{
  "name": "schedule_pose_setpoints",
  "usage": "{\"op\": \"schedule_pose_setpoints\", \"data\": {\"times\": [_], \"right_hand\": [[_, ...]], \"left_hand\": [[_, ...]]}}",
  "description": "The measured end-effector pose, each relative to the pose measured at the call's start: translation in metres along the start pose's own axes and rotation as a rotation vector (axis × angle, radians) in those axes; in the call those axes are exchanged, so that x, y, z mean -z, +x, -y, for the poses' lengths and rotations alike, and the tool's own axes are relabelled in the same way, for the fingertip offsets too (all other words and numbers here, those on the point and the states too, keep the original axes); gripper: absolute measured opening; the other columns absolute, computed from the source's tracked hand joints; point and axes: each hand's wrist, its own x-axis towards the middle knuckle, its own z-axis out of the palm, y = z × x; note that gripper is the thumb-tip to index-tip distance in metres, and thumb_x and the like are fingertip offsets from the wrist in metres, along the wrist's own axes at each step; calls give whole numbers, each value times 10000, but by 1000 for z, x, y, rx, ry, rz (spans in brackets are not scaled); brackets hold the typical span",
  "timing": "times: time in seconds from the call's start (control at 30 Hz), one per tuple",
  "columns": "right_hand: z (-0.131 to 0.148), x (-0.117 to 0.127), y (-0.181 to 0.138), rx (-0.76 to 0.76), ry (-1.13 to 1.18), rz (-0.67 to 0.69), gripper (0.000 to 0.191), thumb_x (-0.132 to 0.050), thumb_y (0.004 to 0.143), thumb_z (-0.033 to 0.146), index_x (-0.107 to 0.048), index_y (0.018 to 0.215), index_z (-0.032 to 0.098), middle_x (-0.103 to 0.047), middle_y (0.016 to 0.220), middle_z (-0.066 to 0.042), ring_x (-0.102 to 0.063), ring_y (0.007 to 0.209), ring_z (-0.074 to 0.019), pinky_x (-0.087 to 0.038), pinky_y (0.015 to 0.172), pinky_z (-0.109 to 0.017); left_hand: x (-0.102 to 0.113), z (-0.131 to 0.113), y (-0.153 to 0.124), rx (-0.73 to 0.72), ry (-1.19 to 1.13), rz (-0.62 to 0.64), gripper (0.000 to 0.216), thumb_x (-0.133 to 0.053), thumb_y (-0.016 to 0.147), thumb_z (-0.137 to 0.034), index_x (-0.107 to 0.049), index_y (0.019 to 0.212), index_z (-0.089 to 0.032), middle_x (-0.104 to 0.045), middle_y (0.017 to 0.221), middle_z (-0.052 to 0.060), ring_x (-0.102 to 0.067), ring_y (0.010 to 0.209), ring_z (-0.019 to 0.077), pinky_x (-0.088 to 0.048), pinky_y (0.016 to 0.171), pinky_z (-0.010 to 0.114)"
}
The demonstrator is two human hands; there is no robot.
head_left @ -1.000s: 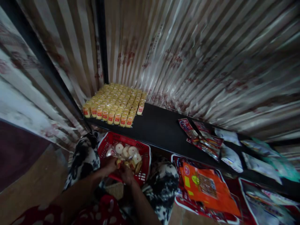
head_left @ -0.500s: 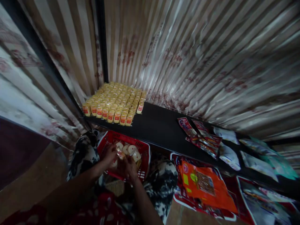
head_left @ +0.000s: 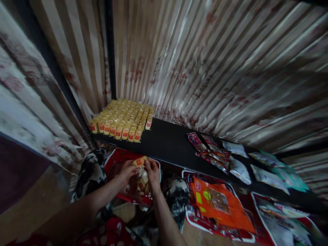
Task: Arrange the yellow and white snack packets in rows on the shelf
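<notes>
Between my two hands is a small yellow packet with a red label point(head_left: 139, 161), held just above a red plastic basket point(head_left: 110, 164). My left hand point(head_left: 127, 173) closes on the packet's left end. The fingers of my right hand point(head_left: 153, 173) pinch its right end. Inside the basket lie pale round pieces in clear wrap point(head_left: 143, 177), partly hidden by my hands. Beyond the basket, on a black shelf point(head_left: 166, 143), stand rows of matching yellow packets point(head_left: 120, 118) with red labels facing me.
Several dark red packets point(head_left: 212, 152) and white pouches point(head_left: 239, 169) lie on the shelf to the right. Below them a basket holds an orange bag point(head_left: 220, 205). Another basket point(head_left: 266, 218) stands farther right. A striped sheet point(head_left: 194, 68) hangs behind the shelf.
My hands have risen from among the pieces in the basket, and the yellow packet now shows between them with its label visible. The camera view has shifted slightly.
</notes>
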Motion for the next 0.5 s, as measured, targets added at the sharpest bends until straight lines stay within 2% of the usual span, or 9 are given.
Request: {"op": "schedule_pose_setpoints", "data": {"times": [0.13,0.23,0.37,0.5], "right_hand": [[13,-2,8,43,150,-21,501,-656,684,454,-577,1089,169,-693,1002,-80,-665,860,-200,-531,764,-305],[19,-2,15,68,232,-53,562,-683,670,415,-534,1161,185,-694,991,-60,-663,856,-184,-529,771,-297],[31,1,25,104,218,-34,672,-679,683,385,-448,1292,220,-701,944,-40,-667,810,-184,-542,706,-291],[42,4,46,172,166,-75,660,-652,707,361,-429,1308,204,-693,974,-56,-666,846,-186,-542,732,-296]], "left_hand": [[-24,-4,-1,-61,-152,1,260,-642,667,-7,-557,864,-155,-687,764,20,-671,712,141,-529,732,267],[-40,-8,0,-50,-219,-8,297,-655,655,13,-541,864,-164,-684,745,15,-669,686,141,-534,716,270],[-56,-13,6,-39,-213,53,315,-684,666,-38,-525,899,-178,-686,757,22,-673,684,154,-534,707,280],[-71,-22,18,-62,-137,67,285,-659,694,-73,-533,926,-182,-672,783,22,-664,701,144,-516,683,261]]}}
